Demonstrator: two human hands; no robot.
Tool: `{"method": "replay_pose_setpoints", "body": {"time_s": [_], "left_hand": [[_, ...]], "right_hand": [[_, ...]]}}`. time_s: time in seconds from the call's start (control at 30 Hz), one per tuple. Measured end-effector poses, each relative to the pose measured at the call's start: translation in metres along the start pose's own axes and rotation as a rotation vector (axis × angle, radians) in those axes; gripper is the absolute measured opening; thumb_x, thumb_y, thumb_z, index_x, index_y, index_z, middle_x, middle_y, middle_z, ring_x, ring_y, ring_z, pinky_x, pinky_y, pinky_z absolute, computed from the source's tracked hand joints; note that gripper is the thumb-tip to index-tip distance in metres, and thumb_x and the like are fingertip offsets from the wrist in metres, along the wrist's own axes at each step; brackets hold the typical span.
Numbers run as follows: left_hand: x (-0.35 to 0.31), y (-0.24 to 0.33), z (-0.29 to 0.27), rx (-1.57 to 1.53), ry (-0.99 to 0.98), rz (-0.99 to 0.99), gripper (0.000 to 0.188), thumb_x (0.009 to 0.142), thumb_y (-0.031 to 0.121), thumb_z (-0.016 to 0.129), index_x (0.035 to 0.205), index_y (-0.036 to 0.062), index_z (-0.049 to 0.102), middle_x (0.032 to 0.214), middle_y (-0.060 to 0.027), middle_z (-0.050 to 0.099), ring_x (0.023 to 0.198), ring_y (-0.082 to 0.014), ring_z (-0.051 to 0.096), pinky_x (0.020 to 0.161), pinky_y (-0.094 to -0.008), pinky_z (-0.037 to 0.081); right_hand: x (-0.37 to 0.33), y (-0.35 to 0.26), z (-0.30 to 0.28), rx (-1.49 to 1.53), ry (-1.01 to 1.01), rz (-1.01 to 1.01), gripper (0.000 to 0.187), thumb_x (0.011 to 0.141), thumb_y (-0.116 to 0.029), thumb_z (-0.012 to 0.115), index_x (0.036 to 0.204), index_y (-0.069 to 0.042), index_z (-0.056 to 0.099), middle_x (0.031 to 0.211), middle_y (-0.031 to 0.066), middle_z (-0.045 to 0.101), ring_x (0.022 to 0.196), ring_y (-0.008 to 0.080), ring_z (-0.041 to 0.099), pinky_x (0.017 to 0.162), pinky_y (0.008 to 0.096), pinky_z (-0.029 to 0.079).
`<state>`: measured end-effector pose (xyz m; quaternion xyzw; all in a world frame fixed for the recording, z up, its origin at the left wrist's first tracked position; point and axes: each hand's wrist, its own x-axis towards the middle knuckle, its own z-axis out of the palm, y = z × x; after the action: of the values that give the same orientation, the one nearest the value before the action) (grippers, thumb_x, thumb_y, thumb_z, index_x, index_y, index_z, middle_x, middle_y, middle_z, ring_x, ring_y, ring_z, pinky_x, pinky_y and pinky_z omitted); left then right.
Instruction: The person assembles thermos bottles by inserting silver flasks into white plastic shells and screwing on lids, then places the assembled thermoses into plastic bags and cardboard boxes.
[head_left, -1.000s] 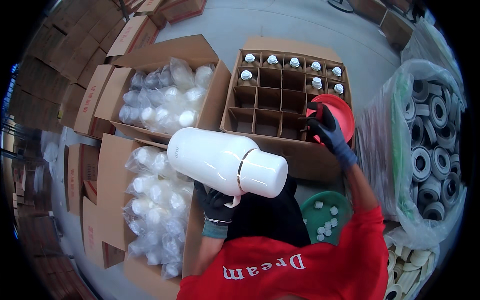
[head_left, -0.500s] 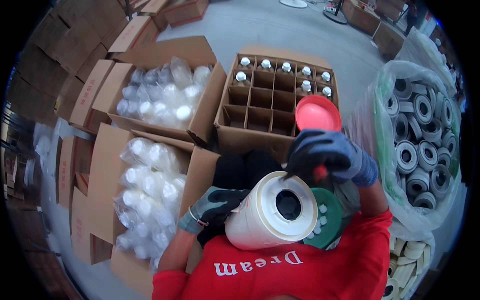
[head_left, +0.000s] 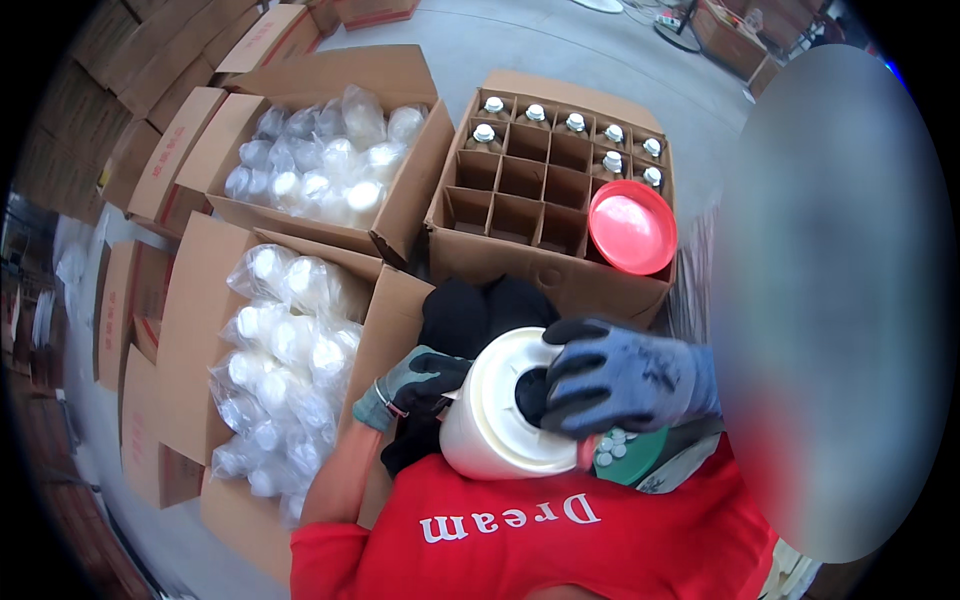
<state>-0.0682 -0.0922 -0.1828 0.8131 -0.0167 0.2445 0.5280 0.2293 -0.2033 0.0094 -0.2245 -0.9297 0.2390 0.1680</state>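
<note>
A white cylindrical container [head_left: 470, 430] with a dark round opening in its top stands tilted against my red shirt. My left hand [head_left: 418, 382], in a grey-green and black glove, grips its left side. Over the top rim lies my right hand [head_left: 620, 380], in a blue and black glove, with its fingers curled down. A red-ended thing [head_left: 586, 455] pokes out beneath that hand; the rest of it is hidden. Partly behind the right hand is a green dish [head_left: 645, 455] with several small white round pieces [head_left: 610, 447].
Ahead is a divided cardboard box [head_left: 560, 270] with several white-capped bottles [head_left: 575, 124]; a red round dish [head_left: 632, 228] rests on its near right corner. At left, two open cartons [head_left: 195, 330] hold bagged white bottles [head_left: 290, 340]. A large blurred patch hides the right side.
My right hand has come down and left onto the container's top, bringing the red thing to the rim's lower right. My left hand still grips the container.
</note>
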Motion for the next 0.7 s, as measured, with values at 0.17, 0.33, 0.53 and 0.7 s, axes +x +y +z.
{"method": "replay_pose_setpoints", "body": {"time_s": [0.17, 0.33, 0.53, 0.7], "left_hand": [[0.027, 0.019, 0.006, -0.885, 0.010, -0.897, 0.038, 0.087, 0.025, 0.070, 0.119, 0.0054, 0.066, 0.087, 0.0003, 0.068, 0.066, -0.0033, 0.056, 0.055, -0.0182, 0.043], [0.018, 0.060, 0.038, -0.562, 0.237, -1.050, 0.049, 0.092, 0.031, 0.063, 0.136, 0.0110, 0.052, 0.079, -0.0012, 0.062, 0.054, -0.0057, 0.053, 0.049, -0.0214, 0.044], [0.059, 0.100, 0.003, -0.155, 0.170, -0.700, 0.043, 0.092, 0.027, 0.063, 0.131, 0.0084, 0.056, 0.074, -0.0021, 0.060, 0.053, -0.0066, 0.051, 0.050, -0.0238, 0.044], [0.122, 0.146, -0.040, 0.784, -0.255, -0.152, 0.038, 0.086, 0.031, 0.064, 0.115, 0.0067, 0.065, 0.069, -0.0104, 0.063, 0.053, -0.0249, 0.059, 0.051, -0.0356, 0.045]], "right_hand": [[0.009, -0.011, 0.015, -0.067, -0.047, 0.215, 0.037, 0.071, -0.019, 0.068, 0.106, -0.017, 0.059, 0.097, 0.0085, 0.058, 0.096, 0.0280, 0.057, 0.084, 0.0431, 0.048], [-0.035, 0.019, 0.067, 0.134, 0.348, 0.812, 0.037, 0.073, -0.010, 0.069, 0.107, -0.004, 0.055, 0.098, 0.0174, 0.062, 0.089, 0.0376, 0.061, 0.081, 0.0414, 0.049], [-0.076, 0.063, 0.046, 0.960, 0.727, 0.896, 0.022, 0.084, -0.015, 0.065, 0.100, 0.000, 0.061, 0.093, 0.0091, 0.066, 0.085, 0.0194, 0.067, 0.077, 0.0314, 0.053], [-0.153, 0.176, 0.059, 0.826, 1.336, 1.031, 0.018, 0.092, -0.021, 0.061, 0.102, -0.008, 0.057, 0.072, 0.0019, 0.060, 0.061, 0.0130, 0.060, 0.056, 0.0280, 0.052]]}}
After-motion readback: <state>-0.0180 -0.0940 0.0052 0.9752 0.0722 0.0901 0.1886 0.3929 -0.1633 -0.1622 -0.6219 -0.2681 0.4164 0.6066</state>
